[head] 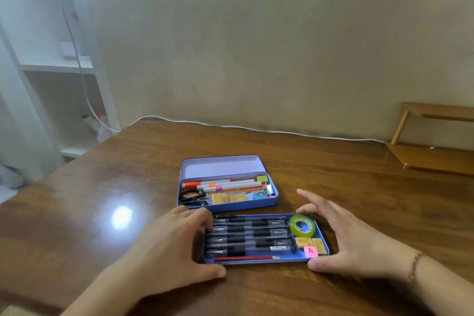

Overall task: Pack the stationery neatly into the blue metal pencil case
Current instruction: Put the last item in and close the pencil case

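The tray (323,236), a shallow blue insert of the case, lies on the table (102,187) between both hands. The left hand (166,241) is spread at its 9 o'clock end: fingertips rest over the pen ends, and the thumb lies along the near rim at about 7 o'clock. The right hand (351,236) is spread at the 3 o'clock end: the thumb tip touches the near corner at 5 o'clock, one finger reaches the far corner at 1 o'clock, and the other fingers are lifted clear. Neither hand is closed on anything.

Inside the tray, a row of clear pens (248,235) with black grips fills the left and middle, lying lengthwise. A red pencil (246,258) lies along the near wall, tip toward 3 o'clock. A green tape roll (302,226) lies flat in the far right corner. Two yellow erasers (310,242) lie just nearer than the roll, and a pink note (310,251) marked "A" touches them at the near edge.

At 12 o'clock from the tray, just beyond it, stands the case (228,204), its lid (220,165) open and leaning back. It holds white markers (225,185) with orange and pink bands along the far side, black scissors (192,196) at the left, yellow erasers in the middle near side, and clips (264,192) with a green note at the right.

A white cable (256,129) runs along the table's far edge, and a wooden rack (433,138) stands at 2 o'clock.
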Tool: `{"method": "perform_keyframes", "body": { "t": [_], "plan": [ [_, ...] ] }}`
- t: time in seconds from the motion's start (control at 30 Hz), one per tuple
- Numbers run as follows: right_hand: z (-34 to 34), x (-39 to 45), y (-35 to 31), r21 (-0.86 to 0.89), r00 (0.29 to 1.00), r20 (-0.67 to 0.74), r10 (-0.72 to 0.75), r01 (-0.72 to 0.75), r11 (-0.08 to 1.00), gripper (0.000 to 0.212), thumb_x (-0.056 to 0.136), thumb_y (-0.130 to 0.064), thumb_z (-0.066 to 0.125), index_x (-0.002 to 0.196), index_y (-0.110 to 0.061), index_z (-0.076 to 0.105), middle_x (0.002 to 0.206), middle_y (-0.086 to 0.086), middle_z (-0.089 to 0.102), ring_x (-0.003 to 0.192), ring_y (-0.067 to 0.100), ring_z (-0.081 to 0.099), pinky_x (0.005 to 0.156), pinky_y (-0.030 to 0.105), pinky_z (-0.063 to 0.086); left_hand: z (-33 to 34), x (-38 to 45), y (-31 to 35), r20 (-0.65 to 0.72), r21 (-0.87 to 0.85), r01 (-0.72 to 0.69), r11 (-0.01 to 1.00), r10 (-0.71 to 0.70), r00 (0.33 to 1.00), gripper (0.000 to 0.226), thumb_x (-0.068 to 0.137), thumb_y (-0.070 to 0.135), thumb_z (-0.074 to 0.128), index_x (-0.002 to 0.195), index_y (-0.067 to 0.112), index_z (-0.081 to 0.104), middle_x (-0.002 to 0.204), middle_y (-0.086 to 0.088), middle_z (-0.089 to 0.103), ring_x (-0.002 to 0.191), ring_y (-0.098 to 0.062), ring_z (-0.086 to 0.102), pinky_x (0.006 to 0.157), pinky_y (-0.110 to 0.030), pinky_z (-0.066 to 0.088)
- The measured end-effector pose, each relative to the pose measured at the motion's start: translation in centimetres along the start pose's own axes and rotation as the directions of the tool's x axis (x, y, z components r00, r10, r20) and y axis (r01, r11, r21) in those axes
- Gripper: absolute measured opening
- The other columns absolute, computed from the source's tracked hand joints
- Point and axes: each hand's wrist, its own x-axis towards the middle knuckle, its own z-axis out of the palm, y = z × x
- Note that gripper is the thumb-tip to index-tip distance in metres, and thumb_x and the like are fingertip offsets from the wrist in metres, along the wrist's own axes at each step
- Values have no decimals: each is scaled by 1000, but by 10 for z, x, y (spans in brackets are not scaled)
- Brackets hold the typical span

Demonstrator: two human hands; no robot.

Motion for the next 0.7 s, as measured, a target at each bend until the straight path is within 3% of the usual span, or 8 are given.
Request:
{"method": "perform_keyframes", "body": {
  "t": [0.17, 0.27, 0.5, 0.7],
  "plan": [
    [-1, 4, 4, 21, 1000, -6, -21, 21, 1000, 112, 51, -76, 74, 129, -74, -7, 128, -41, 36, 124, -9, 36, 105, 20, 31, 3, -2, -3, 10, -108, 40, 993, -39, 999, 69, 45, 86, 65, 97, 46, 42, 94, 27, 52, 88, 15, 44, 71, -13, 44],
    [-1, 5, 5, 30, 999, -24, -25, 25, 999, 114, 48, -78, 74, 129, -73, -6, 128, -40, 40, 123, -6, 40, 107, 23, 32, 4, -3, -5, 0, -156, 40, 987, -40, 999, 69, 45, 83, 70, 97, 47, 42, 92, 27, 51, 87, 13, 46, 65, -8, 39],
    [-7, 8, 5, 83, 999, -36, -12, 15, 996, 119, 45, -75, 78, 129, -74, -6, 127, -39, 45, 122, -4, 43, 107, 30, 36, 7, -3, -11, -8, -294, 55, 954, -60, 998, 75, 43, 80, 75, 103, 50, 42, 103, 27, 53, 95, 9, 51, 69, -8, 42],
    [-16, 27, -6, 81, 996, -54, -74, 78, 994, 119, 48, -74, 79, 130, -72, -7, 129, -38, 43, 121, 0, 41, 98, 25, 33, -7, -1, -28, -75, -348, 49, 936, -79, 994, 74, 42, 72, 79, 103, 44, 46, 101, 28, 52, 96, 5, 52, 70, -7, 40]
  ]
}}
